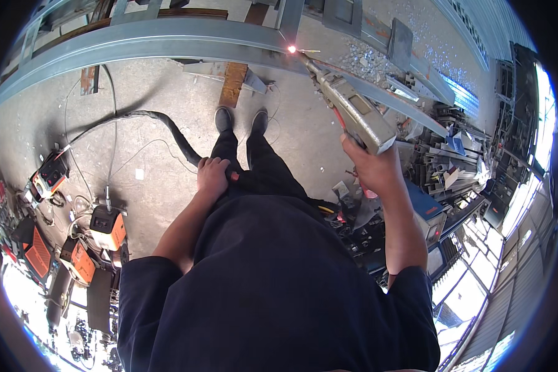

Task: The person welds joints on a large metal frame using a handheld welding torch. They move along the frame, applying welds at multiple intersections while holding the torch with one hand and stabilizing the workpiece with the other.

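Observation:
In my right hand (373, 166) is a grey, boxy handheld welding gun (353, 111) with a narrow nozzle, my fingers wrapped round its grip. Its tip meets a bright pinkish-white glow (292, 49) on the grey steel frame (167, 44), close to where an upright bar joins the long beam. A thin wire sticks out to the right of the glow. My left hand (213, 176) is closed at my left hip, over the end of a thick black sheathed cable (167, 121) that curves away across the floor to the left. Part of that cable is hidden by my hand and body.
A rusty steel plate (233, 85) lies under the beam, just ahead of my shoes (224, 119). Orange-and-black machines (108, 228) with trailing cables stand at the left. Stacked metal profiles (443, 149) and a blue box (423, 209) crowd the right. Thin cables cross the concrete floor.

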The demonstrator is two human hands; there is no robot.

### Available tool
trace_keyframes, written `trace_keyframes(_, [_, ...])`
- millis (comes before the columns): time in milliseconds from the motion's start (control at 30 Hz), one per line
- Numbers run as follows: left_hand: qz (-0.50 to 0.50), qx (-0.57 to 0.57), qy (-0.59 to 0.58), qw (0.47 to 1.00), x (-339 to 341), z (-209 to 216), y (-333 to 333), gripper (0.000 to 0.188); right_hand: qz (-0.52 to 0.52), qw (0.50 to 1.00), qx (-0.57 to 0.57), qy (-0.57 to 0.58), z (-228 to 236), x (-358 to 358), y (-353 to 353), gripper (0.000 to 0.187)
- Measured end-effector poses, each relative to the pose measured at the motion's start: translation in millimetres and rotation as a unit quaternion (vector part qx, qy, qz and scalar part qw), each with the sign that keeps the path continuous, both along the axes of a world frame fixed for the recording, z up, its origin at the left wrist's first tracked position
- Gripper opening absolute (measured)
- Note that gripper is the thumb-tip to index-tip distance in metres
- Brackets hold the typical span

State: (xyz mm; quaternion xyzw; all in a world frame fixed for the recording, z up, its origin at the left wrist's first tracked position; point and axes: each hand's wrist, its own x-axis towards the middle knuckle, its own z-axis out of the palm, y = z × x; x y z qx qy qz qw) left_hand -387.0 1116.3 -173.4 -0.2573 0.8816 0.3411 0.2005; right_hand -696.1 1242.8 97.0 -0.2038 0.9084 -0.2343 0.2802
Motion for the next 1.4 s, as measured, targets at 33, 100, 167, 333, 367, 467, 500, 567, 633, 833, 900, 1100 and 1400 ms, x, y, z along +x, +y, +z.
trace_keyframes(33, [-0.002, 0.002, -0.002, 1.0, 0.1, -0.4, -0.3, 0.026, -0.004, 1.0, 0.002, -0.003, 1.2, 0.7, -1.1, 0.045])
trace_keyframes(100, [-0.002, 0.001, 0.0, 1.0, 0.6, 1.5, -0.6, 0.026, -0.013, 1.0, 0.003, -0.008, 7.7, 1.9, -2.8, 0.045])
trace_keyframes(167, [0.001, -0.001, 0.008, 1.0, 1.9, 0.1, 0.0, 0.026, -0.038, 0.999, 0.002, -0.033, 11.1, 1.0, 1.6, 0.044])
trace_keyframes(333, [0.002, -0.002, 0.004, 1.0, 3.6, -3.9, -0.4, 0.027, -0.052, 0.998, -0.011, -0.025, 13.0, 1.0, 9.6, 0.044])
trace_keyframes(367, [-0.001, -0.004, 0.002, 1.0, 3.6, -4.3, -1.2, 0.027, -0.056, 0.998, -0.002, -0.035, 16.9, 0.4, 8.3, 0.043])
trace_keyframes(467, [-0.004, -0.003, 0.0, 1.0, 3.2, -4.3, -2.1, 0.027, -0.046, 0.999, -0.001, -0.028, 22.7, 0.0, 10.8, 0.044])
trace_keyframes(500, [-0.005, -0.003, 0.0, 1.0, 2.8, -4.2, -2.6, 0.027, -0.039, 0.999, -0.004, -0.02, 24.2, -0.2, 12.2, 0.044])
trace_keyframes(567, [-0.007, -0.006, -0.001, 1.0, 1.2, -3.1, -4.2, 0.027, -0.045, 0.998, -0.009, -0.031, 28.8, -1.6, 14.6, 0.044])
trace_keyframes(633, [-0.01, -0.006, -0.005, 1.0, -0.4, -0.5, -6.7, 0.027, -0.04, 0.999, -0.02, -0.03, 29.1, -3.6, 19.7, 0.045])
trace_keyframes(833, [-0.012, -0.019, -0.005, 1.0, -7.8, 6.3, -10.7, 0.024, -0.078, 0.994, -0.039, -0.073, 18.0, -6.3, 25.6, 0.044])
trace_keyframes(900, [-0.011, -0.024, -0.008, 1.0, -9.8, 9.1, -9.3, 0.021, -0.059, 0.994, -0.046, -0.078, 15.7, -9.2, 24.5, 0.045])
trace_keyframes(1100, [-0.009, 0.001, 0.059, 0.998, -18.7, 5.4, 5.3, 0.033, 0.015, 0.992, -0.1, -0.078, 19.7, -20.8, 31.3, 0.061])
trace_keyframes(1400, [0.254, 0.088, -0.094, 0.959, 12.8, -3.1, 38.8, 0.052, 0.064, 0.963, -0.248, -0.089, 32.7, -48.3, 31.7, 0.028])
